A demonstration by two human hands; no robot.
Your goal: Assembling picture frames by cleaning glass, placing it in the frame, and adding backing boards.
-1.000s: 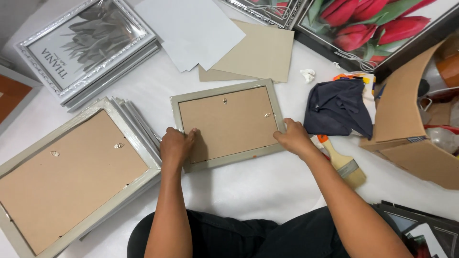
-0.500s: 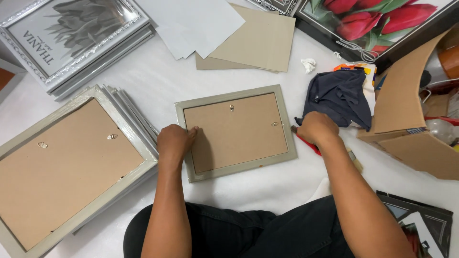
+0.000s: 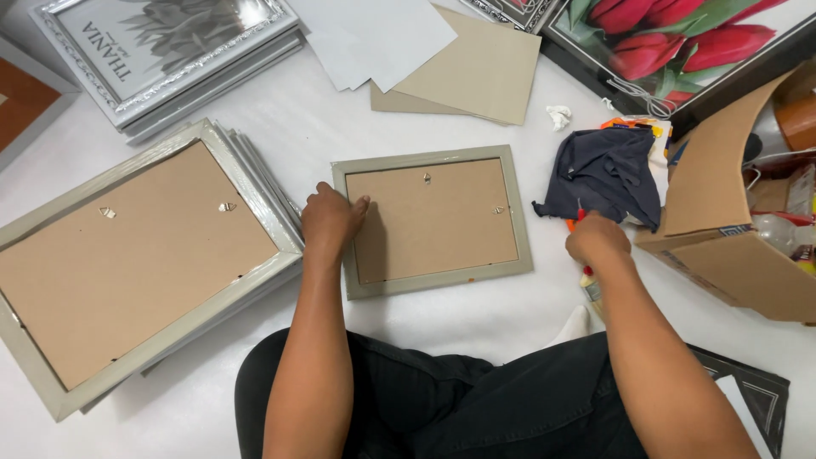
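Note:
A small grey-green picture frame [image 3: 429,221] lies face down on the white surface in front of me, its brown backing board up. My left hand [image 3: 330,219] rests on the frame's left edge, fingers curled onto the backing. My right hand [image 3: 597,242] is off the frame to its right, closed over the red-orange handle of a paintbrush [image 3: 589,285] whose ferrule shows under my wrist. A crumpled dark cloth [image 3: 608,170] lies just beyond that hand.
A stack of larger face-down frames [image 3: 127,263] lies at the left. At the top are a silver frame [image 3: 161,51], white paper sheets [image 3: 382,34], tan boards [image 3: 476,72] and a tulip picture [image 3: 680,42]. An open cardboard box [image 3: 731,255] stands right.
My right hand has left the small frame's right edge and moved right onto the paintbrush by the cloth. My left hand has stayed on the frame's left edge.

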